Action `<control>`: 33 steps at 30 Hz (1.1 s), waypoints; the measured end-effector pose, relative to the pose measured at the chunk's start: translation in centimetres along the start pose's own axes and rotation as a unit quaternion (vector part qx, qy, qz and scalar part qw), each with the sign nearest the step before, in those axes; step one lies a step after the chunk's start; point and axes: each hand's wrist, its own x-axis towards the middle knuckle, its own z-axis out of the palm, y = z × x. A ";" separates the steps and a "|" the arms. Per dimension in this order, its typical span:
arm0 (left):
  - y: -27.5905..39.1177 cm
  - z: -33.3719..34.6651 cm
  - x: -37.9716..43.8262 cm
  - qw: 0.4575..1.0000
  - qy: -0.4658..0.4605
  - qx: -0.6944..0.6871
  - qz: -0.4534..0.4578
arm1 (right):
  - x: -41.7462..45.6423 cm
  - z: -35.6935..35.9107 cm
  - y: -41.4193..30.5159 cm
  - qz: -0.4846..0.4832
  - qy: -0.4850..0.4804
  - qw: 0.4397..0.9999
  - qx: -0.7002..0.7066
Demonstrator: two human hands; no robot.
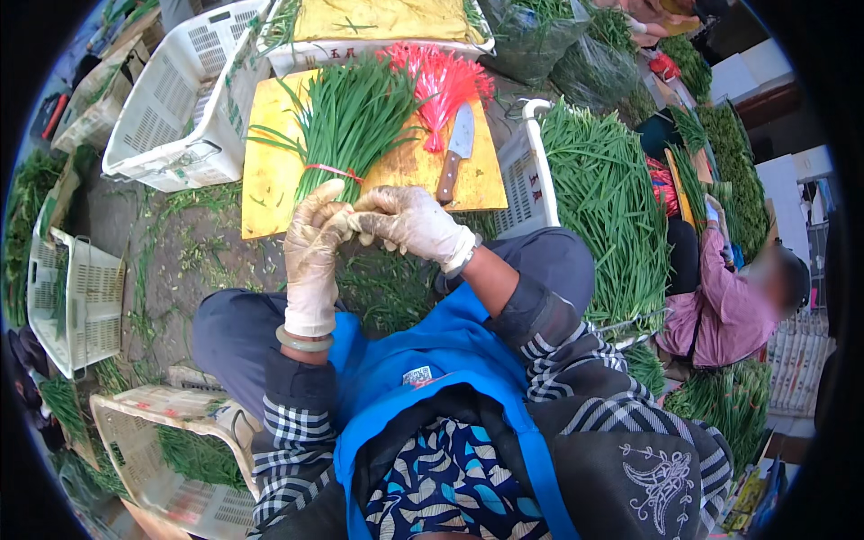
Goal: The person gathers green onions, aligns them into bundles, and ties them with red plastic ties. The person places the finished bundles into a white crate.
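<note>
A bundle of garlic chives point(358, 121) lies on a yellow wooden board point(412, 179), bound near its lower end by a red plastic tie point(334, 171). My gloved left hand point(317, 223) is at the bundle's lower end, its fingers bent. Against its fingertips press those of my gloved right hand point(412, 219). Whether something thin is pinched between them is hidden. To the bundle's right, a kitchen knife point(455, 152) with a wooden handle rests on the board. Beside the blade is a bunch of red plastic strips point(442, 94), knotted at its lower end.
A white plastic crate point(182, 152) stands left of the board. Another crate point(526, 189), heaped with loose chives point(601, 209), is at right. A yellow cloth point(388, 20) covers the crate beyond. Scraps point(202, 250) litter the ground. A co-worker point(729, 304) sits far right.
</note>
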 end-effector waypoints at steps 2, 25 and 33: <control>0.6 0.5 -0.7 1.000 -0.003 0.019 -0.022 | -0.2 0.2 0.6 -0.001 -0.019 1.000 -0.012; -2.0 -3.0 -3.8 0.970 -0.025 -0.242 -0.028 | -1.4 3.4 2.9 0.030 -0.026 0.988 0.151; -1.2 -5.7 -6.0 0.987 -0.071 -0.033 -0.142 | -2.1 4.2 5.0 0.087 -0.108 0.988 0.066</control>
